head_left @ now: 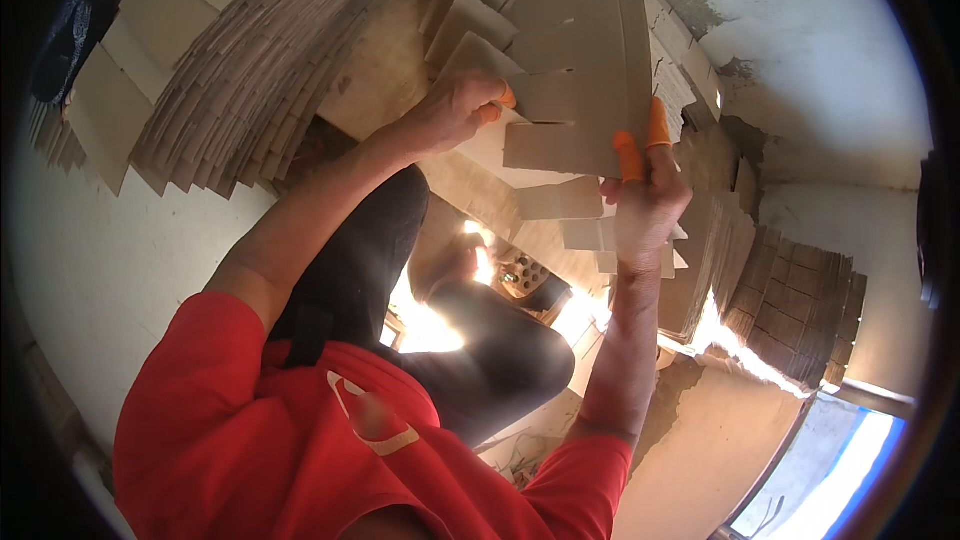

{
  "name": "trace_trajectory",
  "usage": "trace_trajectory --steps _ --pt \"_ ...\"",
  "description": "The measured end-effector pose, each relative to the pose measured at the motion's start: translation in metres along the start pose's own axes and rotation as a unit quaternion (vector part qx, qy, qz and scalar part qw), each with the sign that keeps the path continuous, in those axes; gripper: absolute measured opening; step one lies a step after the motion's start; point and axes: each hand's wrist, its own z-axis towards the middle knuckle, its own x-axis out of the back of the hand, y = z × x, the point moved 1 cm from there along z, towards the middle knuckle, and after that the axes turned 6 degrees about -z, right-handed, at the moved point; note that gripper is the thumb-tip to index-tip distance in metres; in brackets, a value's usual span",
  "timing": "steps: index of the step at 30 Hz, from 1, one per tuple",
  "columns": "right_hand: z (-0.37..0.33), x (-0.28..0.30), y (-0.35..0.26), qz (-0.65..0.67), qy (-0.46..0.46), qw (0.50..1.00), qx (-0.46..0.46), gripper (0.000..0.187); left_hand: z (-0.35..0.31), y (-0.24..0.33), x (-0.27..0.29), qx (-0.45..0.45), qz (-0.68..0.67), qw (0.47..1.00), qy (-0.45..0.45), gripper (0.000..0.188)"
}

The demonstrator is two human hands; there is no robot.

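A slotted grey cardboard sheet stretches up and away in front of me, with short slits along its left part. My right hand grips its near right corner, with orange finger covers on the thumb and a finger. To the left, my left hand is closed in a pinch, also with orange covers on its tips. It is beside the sheet's slit edge; whether cardboard is between the fingertips is hidden. Several cardboard flaps fan out beyond the left hand. More cardboard strips hang below the sheet.
A long, tight row of stacked cardboard stands at the far left. Another cardboard stack is at the right, by a stained wall. My bent legs are below, with bright light patches around them.
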Motion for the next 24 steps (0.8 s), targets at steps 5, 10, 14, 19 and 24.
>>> trace_trajectory --steps 5,10,14,19,24 --pt "-0.002 0.002 0.007 -0.064 0.007 0.996 0.062 0.05 0.001 0.001 0.007 -0.005 -0.009 1.0 -0.004 0.017" --pt "-0.003 -0.005 0.002 -0.02 -0.044 0.999 0.017 0.037 0.03 -0.014 0.034 -0.089 0.1 0.977 0.168 0.021" --pt "0.005 -0.011 0.006 -0.05 -0.062 0.993 0.092 0.017 0.067 -0.03 0.056 -0.185 0.249 0.929 0.201 0.024" --pt "0.009 -0.035 0.015 -0.049 -0.084 0.987 0.13 0.018 0.079 -0.05 0.062 -0.03 0.221 0.971 0.082 0.022" --pt "0.017 -0.033 0.01 -0.031 -0.138 0.984 0.103 0.018 0.079 -0.06 0.061 -0.029 0.174 0.98 0.088 0.018"
